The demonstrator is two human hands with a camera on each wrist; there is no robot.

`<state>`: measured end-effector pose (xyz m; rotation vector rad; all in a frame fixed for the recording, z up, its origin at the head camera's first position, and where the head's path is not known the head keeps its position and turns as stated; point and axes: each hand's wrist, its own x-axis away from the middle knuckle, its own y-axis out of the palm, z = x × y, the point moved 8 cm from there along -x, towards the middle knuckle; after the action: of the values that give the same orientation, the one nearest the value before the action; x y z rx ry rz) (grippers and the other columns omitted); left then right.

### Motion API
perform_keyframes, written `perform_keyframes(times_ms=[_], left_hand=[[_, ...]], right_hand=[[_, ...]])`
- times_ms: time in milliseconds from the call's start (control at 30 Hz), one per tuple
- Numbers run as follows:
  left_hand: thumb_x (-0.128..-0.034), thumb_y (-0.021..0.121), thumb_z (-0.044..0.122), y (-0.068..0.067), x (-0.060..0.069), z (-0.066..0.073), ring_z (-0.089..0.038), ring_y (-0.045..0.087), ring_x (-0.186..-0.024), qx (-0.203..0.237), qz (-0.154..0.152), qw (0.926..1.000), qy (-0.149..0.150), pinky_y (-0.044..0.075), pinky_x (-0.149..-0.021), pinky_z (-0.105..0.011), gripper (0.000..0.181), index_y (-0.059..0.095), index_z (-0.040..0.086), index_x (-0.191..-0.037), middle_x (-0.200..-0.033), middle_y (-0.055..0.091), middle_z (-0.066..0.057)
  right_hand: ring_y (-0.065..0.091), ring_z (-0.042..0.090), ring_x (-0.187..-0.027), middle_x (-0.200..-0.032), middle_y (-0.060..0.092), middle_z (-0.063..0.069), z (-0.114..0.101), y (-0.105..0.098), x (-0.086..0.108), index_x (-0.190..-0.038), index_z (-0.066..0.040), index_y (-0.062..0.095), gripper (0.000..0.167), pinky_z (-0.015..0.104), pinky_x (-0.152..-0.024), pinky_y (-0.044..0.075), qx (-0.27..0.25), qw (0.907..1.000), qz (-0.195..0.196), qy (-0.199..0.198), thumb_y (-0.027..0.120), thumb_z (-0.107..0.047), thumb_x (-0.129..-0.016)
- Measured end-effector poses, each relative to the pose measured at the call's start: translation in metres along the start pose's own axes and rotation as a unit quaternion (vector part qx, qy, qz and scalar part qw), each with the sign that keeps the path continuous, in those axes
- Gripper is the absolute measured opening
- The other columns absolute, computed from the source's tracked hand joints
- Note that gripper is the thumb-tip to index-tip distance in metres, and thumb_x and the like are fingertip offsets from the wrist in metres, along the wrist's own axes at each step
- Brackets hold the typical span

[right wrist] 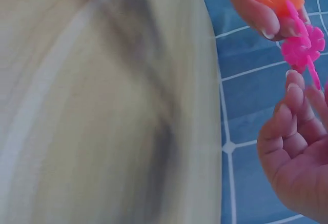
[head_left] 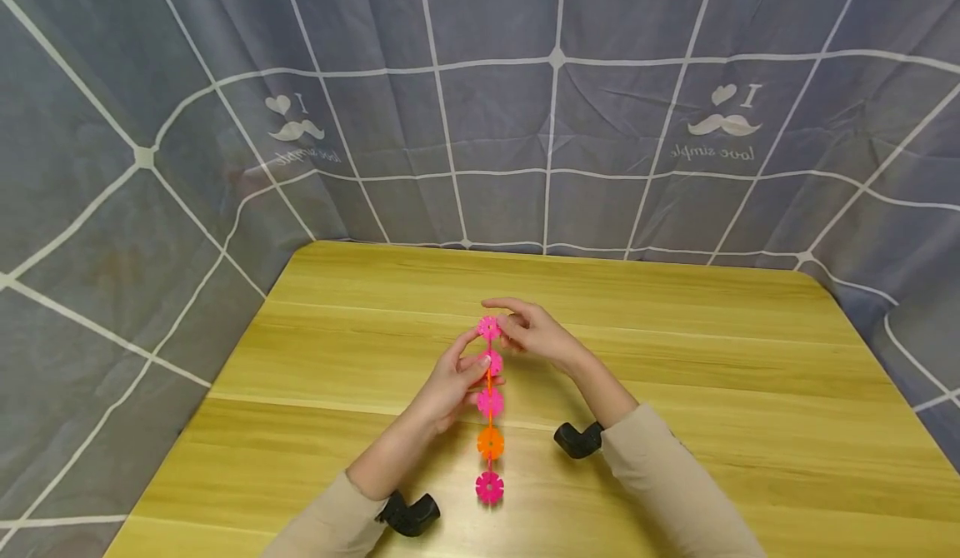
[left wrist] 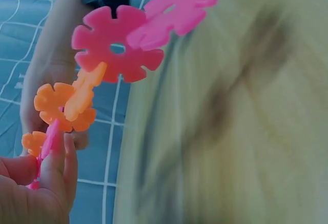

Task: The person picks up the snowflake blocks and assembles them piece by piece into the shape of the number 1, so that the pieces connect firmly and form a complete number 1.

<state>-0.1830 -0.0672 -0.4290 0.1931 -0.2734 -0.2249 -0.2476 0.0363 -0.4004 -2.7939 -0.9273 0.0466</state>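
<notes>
A chain of flower-shaped plastic interlocking discs (head_left: pixel 491 443), in pink and orange, runs away from the person above the table. My left hand (head_left: pixel 450 387) pinches the chain between thumb and fingers in its upper part. At the far end, my right hand (head_left: pixel 542 337) holds the last pink disc (head_left: pixel 488 327) by its edge, with the index finger stretched out past it. In the left wrist view, a red disc (left wrist: pixel 92 42) and orange discs (left wrist: pixel 54 103) slot together at angles. The right wrist view shows a pink disc (right wrist: pixel 302 49) between the two hands.
The chain hangs over a wooden table (head_left: pixel 712 366), casting a blurred shadow in the wrist views. Black wrist devices (head_left: pixel 411 515) sit at both cuffs. A grey curtain (head_left: pixel 495 117) with white lines stands behind and beside the table.
</notes>
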Motion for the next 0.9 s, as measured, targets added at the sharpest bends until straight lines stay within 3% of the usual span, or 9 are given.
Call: perform_keyframes(times_ms=[167, 400, 600, 900], left_hand=[[-0.0977, 0.043, 0.001, -0.011, -0.005, 0.003, -0.020, 0.066, -0.088, 0.022, 0.035, 0.9992, -0.001, 0.051, -0.054, -0.015, 0.055, 0.022, 0.013, -0.147, -0.111, 0.058, -0.022], [-0.0970, 0.043, 0.000, -0.024, -0.009, 0.008, -0.023, 0.066, -0.088, 0.038, 0.081, 0.9960, 0.009, 0.052, -0.054, -0.017, 0.054, 0.025, 0.012, -0.146, -0.097, 0.061, -0.013], [-0.0967, 0.043, 0.000, -0.027, -0.012, 0.008, -0.026, 0.065, -0.091, 0.050, 0.102, 0.9935, 0.000, 0.050, -0.053, -0.015, 0.054, 0.025, 0.014, -0.145, -0.097, 0.059, -0.014], [-0.0970, 0.042, -0.001, -0.023, -0.017, 0.006, -0.025, 0.063, -0.090, 0.062, 0.103, 0.9927, 0.003, 0.054, -0.060, -0.019, 0.055, 0.023, 0.015, -0.146, -0.100, 0.057, -0.017]], right_hand=[[0.056, 0.016, -0.060, -0.083, 0.054, 0.014, 0.015, 0.005, 0.014, -0.142, -0.006, 0.030, 0.046, 0.028, -0.060, 0.052, -0.072, 0.9965, -0.008, 0.042, 0.044, -0.020, -0.100], [0.059, 0.019, -0.073, -0.094, 0.055, 0.013, 0.035, 0.027, 0.041, -0.138, -0.005, 0.017, 0.051, 0.032, -0.067, 0.056, -0.139, 0.9836, -0.052, 0.103, 0.047, -0.020, -0.099], [0.058, 0.018, -0.075, -0.091, 0.055, 0.007, 0.046, 0.045, 0.055, -0.136, -0.004, 0.022, 0.052, 0.032, -0.068, 0.056, -0.190, 0.9719, -0.065, 0.123, 0.053, -0.017, -0.096], [0.060, 0.017, -0.073, -0.096, 0.058, 0.006, 0.051, 0.049, 0.055, -0.130, -0.007, 0.032, 0.040, 0.026, -0.061, 0.056, -0.235, 0.9620, -0.031, 0.135, 0.051, -0.019, -0.097]])
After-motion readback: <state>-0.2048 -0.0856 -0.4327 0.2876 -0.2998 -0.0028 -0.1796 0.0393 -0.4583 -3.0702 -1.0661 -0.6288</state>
